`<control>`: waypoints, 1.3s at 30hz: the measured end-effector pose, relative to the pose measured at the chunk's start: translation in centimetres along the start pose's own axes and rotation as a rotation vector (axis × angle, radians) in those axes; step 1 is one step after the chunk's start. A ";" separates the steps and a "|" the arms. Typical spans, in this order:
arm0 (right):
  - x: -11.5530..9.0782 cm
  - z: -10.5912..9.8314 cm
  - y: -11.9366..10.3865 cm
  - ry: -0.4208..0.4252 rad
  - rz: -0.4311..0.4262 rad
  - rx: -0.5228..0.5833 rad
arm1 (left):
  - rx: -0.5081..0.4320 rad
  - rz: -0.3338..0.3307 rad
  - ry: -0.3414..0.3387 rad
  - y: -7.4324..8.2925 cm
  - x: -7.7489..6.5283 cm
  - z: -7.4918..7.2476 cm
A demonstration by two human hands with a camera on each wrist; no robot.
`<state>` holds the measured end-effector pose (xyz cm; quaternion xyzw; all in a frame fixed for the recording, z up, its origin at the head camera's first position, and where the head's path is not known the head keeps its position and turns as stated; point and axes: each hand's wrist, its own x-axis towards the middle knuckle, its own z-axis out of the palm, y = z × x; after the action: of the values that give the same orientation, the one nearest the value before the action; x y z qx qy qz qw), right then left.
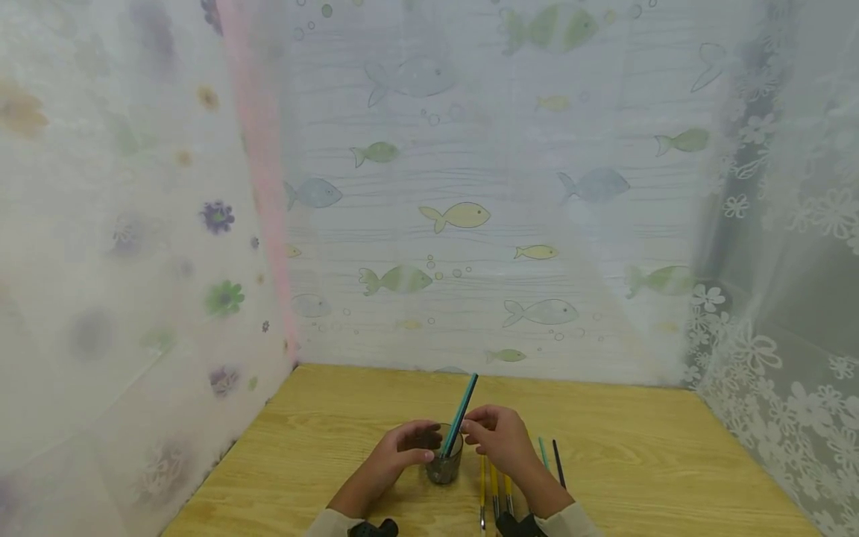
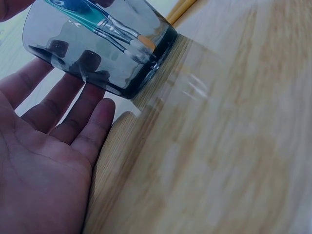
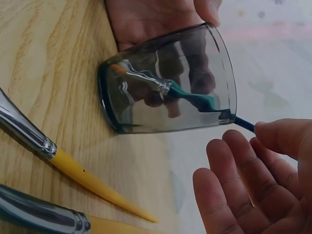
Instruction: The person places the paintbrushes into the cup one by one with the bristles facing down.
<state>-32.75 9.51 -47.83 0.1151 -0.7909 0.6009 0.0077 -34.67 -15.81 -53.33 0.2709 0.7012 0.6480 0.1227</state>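
Observation:
A smoky clear drinking glass (image 1: 443,470) stands on the table. My left hand (image 1: 403,456) holds it, fingers round the far side and thumb near the rim. Paintbrushes (image 1: 460,414) with teal and dark blue handles lean to the right in the glass, bristles down. Through the glass wall, an orange brush tip (image 2: 146,43) shows near the base beside paler ones. My right hand (image 1: 499,440) is at the glass's right side. In the right wrist view its thumb and forefinger pinch a dark blue brush handle (image 3: 243,124) just outside the rim, the other fingers loosely bent.
Yellow-handled brushes (image 1: 495,481) lie on the wooden table (image 1: 349,403) just right of the glass, partly under my right forearm. Beyond that forearm lie a teal handle (image 1: 543,452) and a dark blue handle (image 1: 559,462). A fish-patterned curtain (image 1: 463,298) hangs behind the table.

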 end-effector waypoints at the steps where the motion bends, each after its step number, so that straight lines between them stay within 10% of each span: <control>1: 0.1 0.0 0.0 -0.003 -0.002 0.002 | 0.005 0.005 0.001 0.0 -0.1 0.0; 39: -2.0 -7.5 -1.0 -0.002 -0.008 -0.212 | 0.033 0.032 0.042 -0.3 0.2 0.5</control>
<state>-31.61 16.79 -45.07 0.1173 -0.8496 0.5138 0.0216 -34.71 -15.30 -53.68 0.2704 0.7098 0.6438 0.0930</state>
